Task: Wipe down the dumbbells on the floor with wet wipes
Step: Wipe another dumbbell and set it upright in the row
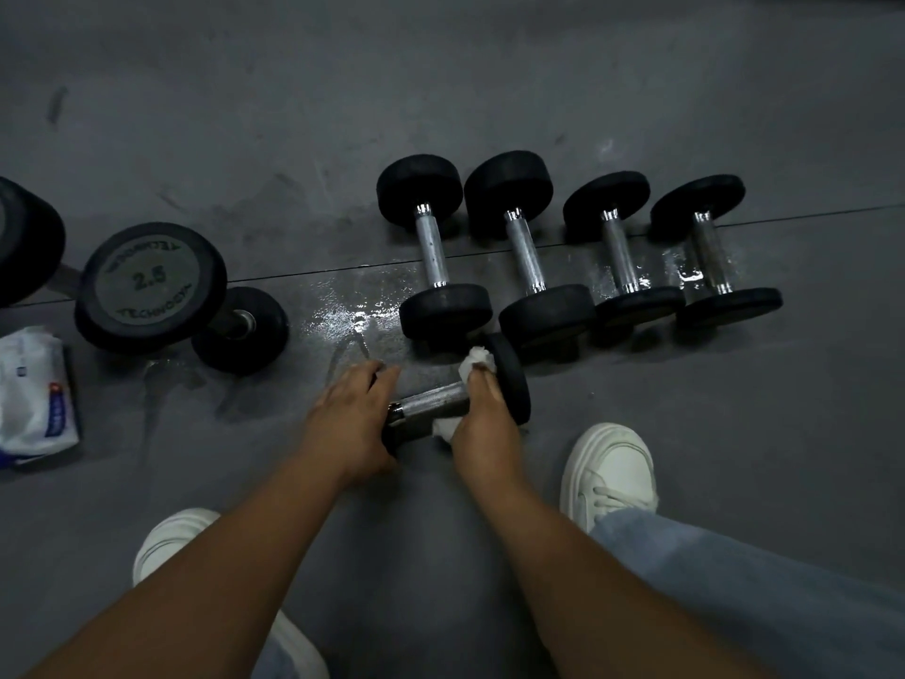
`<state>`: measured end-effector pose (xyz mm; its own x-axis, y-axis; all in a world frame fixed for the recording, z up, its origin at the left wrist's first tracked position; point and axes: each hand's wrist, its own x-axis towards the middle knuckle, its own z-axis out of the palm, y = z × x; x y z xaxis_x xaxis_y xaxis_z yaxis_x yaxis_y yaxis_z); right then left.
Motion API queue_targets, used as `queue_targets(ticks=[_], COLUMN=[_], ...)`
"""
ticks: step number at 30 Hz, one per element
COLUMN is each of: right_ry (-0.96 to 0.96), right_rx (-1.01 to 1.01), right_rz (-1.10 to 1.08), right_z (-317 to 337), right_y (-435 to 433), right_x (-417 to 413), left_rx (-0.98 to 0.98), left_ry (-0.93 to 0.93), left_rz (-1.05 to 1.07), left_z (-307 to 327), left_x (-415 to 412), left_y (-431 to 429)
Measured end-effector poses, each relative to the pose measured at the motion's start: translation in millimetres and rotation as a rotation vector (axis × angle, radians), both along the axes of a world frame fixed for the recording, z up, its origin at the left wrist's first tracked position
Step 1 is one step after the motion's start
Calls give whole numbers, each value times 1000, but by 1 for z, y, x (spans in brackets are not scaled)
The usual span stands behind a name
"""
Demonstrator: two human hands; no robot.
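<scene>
Dumbbell [512, 379] on floor [489, 90] between both hands, left head hidden under gripping left hand [350, 423] | right hand [482, 426] clasps wet wipe [477, 360] round handle [431, 399] | wipes pack [34, 394] cut off at left edge, contents unclear

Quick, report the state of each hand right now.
Left hand: grips one end of the small black-headed, chrome-handled dumbbell.
Right hand: holds a crumpled white wet wipe against that dumbbell's handle.
</scene>
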<state>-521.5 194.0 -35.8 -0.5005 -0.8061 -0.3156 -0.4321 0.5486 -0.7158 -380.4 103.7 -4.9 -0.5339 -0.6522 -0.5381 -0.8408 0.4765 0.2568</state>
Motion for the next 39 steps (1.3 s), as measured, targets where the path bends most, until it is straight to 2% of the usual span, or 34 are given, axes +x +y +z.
queue_targets(ticks=[1, 3, 4, 7, 8, 13, 20, 22, 23, 26, 28, 32, 36, 39], right_ry=[-45, -222, -392, -1076, -1198, -1421, -1288, -1300, -1260, -983, -989, -962, -1088, -958], right_rx=[-29, -60, -48, -18, -10, 6, -105, -71, -58, -57, -119, -103, -48, -135], right_rz=[-64, -369, -563, -1028, -1103, -1270, -1241, -1287, -1304, -1200, -1229, -1211, -1326, -1307], right_z=[2, 7, 9, 0, -4, -5, 13, 14, 13, 9, 0, -7, -2, -9], right_y=[0, 9, 13, 8, 5, -11, -26, -31, -33, -33, -31, -30, -51, -38], right_x=[-2, 6, 12, 16, 11, -4, 0, 2, 6, 17, 20, 16, 7, 17], left_rx=[1, -6, -6, 7, -3, -18, 5, 8, 4, -6, -10, -18, -29, -23], left_ry=[-4, -4, -3, -18, -16, -2, -17, -21, -21, -15, -15, 1, 4, 17], left_rz=[-4, -6, -3, 2, 7, 27, 24, 20, 19, 17, 17, 25, 13, 9], left_z=[1, 2, 3, 1, 0, -4, -3, -2, -2, -2, -2, -2, 0, 1], left_x=[0, 0, -1, -2, -1, 1, 0, 0, 0, 0, -1, 0, 0, 0], left_y=[1, -1, -2, -4, -2, 3, 1, 0, 0, 2, 2, 5, 6, 4])
